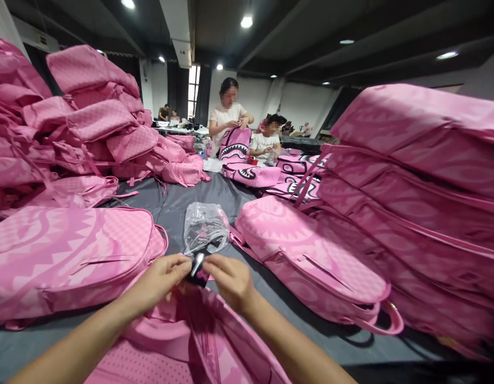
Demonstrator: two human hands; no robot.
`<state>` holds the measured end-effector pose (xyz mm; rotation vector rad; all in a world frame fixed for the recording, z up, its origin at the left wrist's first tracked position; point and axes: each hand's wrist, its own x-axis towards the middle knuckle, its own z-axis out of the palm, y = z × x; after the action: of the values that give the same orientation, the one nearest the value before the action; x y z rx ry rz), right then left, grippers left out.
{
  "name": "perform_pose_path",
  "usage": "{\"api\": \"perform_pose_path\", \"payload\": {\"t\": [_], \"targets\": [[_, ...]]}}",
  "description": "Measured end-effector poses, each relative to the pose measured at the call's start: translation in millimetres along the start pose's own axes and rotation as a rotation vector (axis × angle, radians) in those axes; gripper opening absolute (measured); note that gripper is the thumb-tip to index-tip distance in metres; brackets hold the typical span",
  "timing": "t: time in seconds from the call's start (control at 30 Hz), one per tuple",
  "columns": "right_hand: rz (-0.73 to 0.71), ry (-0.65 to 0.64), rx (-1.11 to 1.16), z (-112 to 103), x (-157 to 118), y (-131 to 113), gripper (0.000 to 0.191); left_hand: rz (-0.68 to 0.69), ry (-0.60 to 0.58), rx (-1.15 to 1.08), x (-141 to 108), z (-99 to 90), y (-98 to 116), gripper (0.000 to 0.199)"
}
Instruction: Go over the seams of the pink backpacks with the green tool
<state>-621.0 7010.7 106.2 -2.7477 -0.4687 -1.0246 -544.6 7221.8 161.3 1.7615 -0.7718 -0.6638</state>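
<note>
A small glossy black piece with a pink mark (198,273), perhaps a tag or card, is pinched between both hands. My left hand (170,274) grips its left side with closed fingers. From the right, my right hand (231,280) pinches the other edge. Below them an open pink backpack (162,341) lies with its unzipped side towards me and its padded mesh back showing. Just beyond the hands rests a clear plastic bag (205,221) with dark items inside, which I cannot make out.
Pink backpacks lie flat on the left (71,256) and right (311,250). A tall stack of backpacks (423,202) rises at the right, and a heap (98,117) at the left. Across the dark-covered table (167,200), a standing person (226,117) handles a shark-mouth backpack (234,145).
</note>
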Motion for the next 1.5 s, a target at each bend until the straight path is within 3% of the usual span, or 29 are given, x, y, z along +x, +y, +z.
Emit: {"api": "perform_pose_path", "payload": {"t": [0.07,0.1,0.13,0.2,0.27,0.33,0.4,0.5,0.6,0.67,0.77,0.83,0.93,1.0,1.13,1.2,1.27,1.37,1.43,1.5], "targets": [[-0.22,0.123,0.043,-14.9,-2.9,-23.9,0.027,-0.053,-0.11,-0.173,-1.3,6.7,-1.5,0.055],[-0.231,0.198,0.079,-20.4,-4.2,-33.3,0.028,-0.052,-0.086,-0.23,-3.5,9.9,-2.9,0.052],[-0.145,0.265,0.135,-24.9,-4.9,-40.9,0.028,-0.036,-0.016,-0.272,-6.7,13.0,-4.3,0.049],[0.191,0.322,0.34,-31.7,-4.2,-52.3,0.025,0.027,0.159,-0.301,-15.0,19.2,-5.5,0.04],[0.517,0.16,0.66,-36.4,-1.5,-59.9,0.023,0.084,0.266,-0.288,-23.3,25.3,-4.7,0.029],[0.65,-0.072,0.925,-38.4,0.7,-64.7,0.025,0.12,0.303,-0.266,-28.8,31.5,-3.2,0.021],[0.626,-0.109,0.957,-37.5,0.3,-66.9,0.022,0.163,0.323,-0.237,-31.1,37.7,-2.8,0.015],[0.459,0.064,0.682,-34.5,-4.3,-66.4,0.021,0.266,0.348,-0.104,-30.7,45.2,-4.8,0.008],[0.352,0.056,0.578,-36.9,-8.4,-64.5,0.018,0.278,0.308,-0.019,-32.0,44.3,-8.4,0.011],[0.381,0.008,0.599,-41.3,-9.7,-61.9,0.02,0.276,0.292,0.033,-37.2,33.4,-11.3,0.009],[0.41,0.019,0.544,-43.7,-10.9,-54.6,0.027,0.404,0.464,0.292,-52.9,2.2,-19.7,0.018],[0.391,0.034,0.484,-38.9,-11.3,-51.3,0.021,0.447,0.552,0.536,-66.3,-18.9,-30.3,0.027],[0.329,0.024,0.45,-25.3,-7.5,-57.0,0.016,0.364,0.396,0.817,-83.1,-32.3,-52.3,0.026],[0.276,-0.076,0.42,-16.5,-0.5,-67.7,0.018,0.333,0.297,0.889,-90.3,-28.8,-65.6,0.017],[0.228,-0.561,0.269,-2.6,17.7,-92.3,0.021,0.432,0.285,0.852,-101.7,-18.8,-76.0,0.012],[0.202,-0.755,0.227,5.8,24.4,-100.4,0.017,0.458,0.303,0.818,-107.8,-19.4,-76.6,0.019],[0.197,-0.844,0.194,15.7,28.8,-104.5,0.015,0.342,0.404,0.815,-112.9,-21.8,-78.7,0.044],[0.187,-0.885,0.117,28.8,34.2,-106.7,0.018,-0.011,0.475,0.849,-115.2,-23.0,-86.0,0.083],[0.153,-0.924,0.086,33.4,38.5,-108.2,0.019,-0.168,0.422,0.881,-113.4,-21.3,-90.4,0.079],[0.116,-0.972,0.079,34.0,43.0,-110.4,0.019,-0.213,0.399,0.918,-110.6,-19.0,-93.1,0.07]]}}
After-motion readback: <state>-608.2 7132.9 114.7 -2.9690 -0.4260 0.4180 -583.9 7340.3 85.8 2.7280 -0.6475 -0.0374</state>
